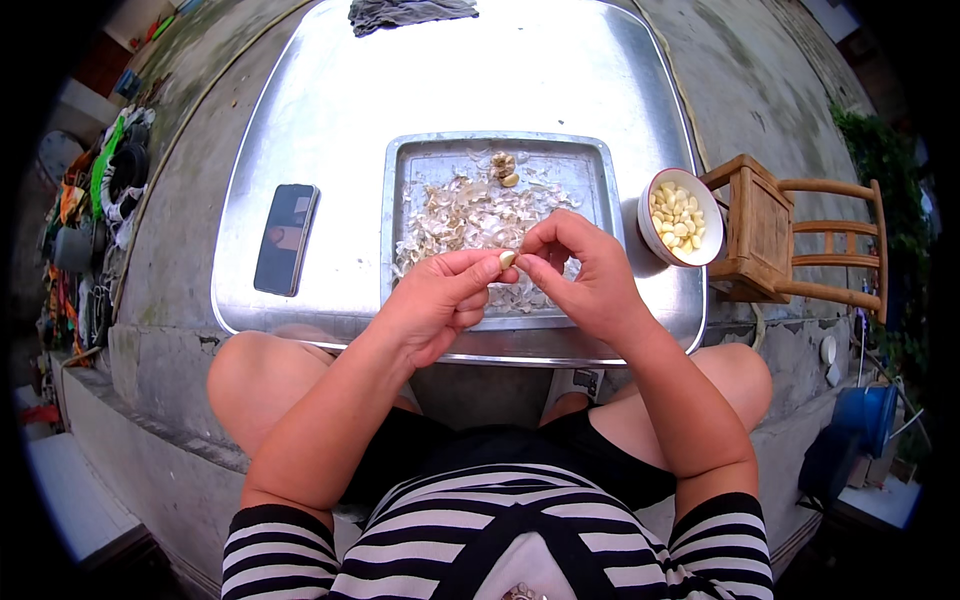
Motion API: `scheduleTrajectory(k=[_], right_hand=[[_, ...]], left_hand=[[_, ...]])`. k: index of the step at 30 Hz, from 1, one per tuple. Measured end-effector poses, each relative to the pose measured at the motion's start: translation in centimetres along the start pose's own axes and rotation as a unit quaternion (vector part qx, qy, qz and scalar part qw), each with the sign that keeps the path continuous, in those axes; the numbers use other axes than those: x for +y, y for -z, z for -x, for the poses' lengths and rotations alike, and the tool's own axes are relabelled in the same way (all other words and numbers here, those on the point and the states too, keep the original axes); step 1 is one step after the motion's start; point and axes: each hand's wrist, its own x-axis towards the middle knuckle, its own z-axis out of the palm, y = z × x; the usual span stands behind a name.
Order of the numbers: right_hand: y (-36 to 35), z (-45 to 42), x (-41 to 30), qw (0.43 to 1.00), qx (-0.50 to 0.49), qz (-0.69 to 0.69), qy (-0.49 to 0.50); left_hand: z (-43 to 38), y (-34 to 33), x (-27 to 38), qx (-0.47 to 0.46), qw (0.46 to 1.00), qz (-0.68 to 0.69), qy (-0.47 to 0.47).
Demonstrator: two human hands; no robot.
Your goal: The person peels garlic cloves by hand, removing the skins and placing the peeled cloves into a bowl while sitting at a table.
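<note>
Between the thumb and forefinger of my left hand (446,296) is a pale garlic clove (507,259). My right hand (589,274) meets it from the other side, thumb and fingertips pinched at the clove's right end; whether they grip the clove itself or a bit of its skin is too small to tell. Both hands are above the near part of a rectangular metal tray (616,225). Loose garlic skins (469,214) are spread over the tray. Toward its far side sit some unpeeled garlic cloves (502,166). Right of the tray, a white bowl with a red rim (709,240) holds many peeled cloves (677,217).
The shiny metal table (330,135) carries a smartphone (285,240) at left and a dark cloth (409,11) at its far edge. A wooden chair (761,232) stands close by the table's right side. A hose (176,142) runs along the concrete floor (180,225).
</note>
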Motion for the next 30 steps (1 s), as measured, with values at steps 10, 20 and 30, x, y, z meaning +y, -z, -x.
scheduleTrajectory(k=[10, 20, 30], right_hand=[[0.0, 0.2, -0.6, 0.999, -0.017, 0.051, -0.011], [0.0, 0.3, -1.1, 0.995, 0.005, 0.094, 0.029], [6.1, -1.3, -0.6, 0.946, 0.125, 0.297, -0.02]], left_hand=[[0.2, -0.1, 0.0, -0.001, 0.994, -0.102, -0.026], [0.2, -0.4, 0.2, 0.033, 0.997, -0.062, -0.04], [0.0, 0.0, 0.1, 0.046, 0.997, 0.068, -0.008]])
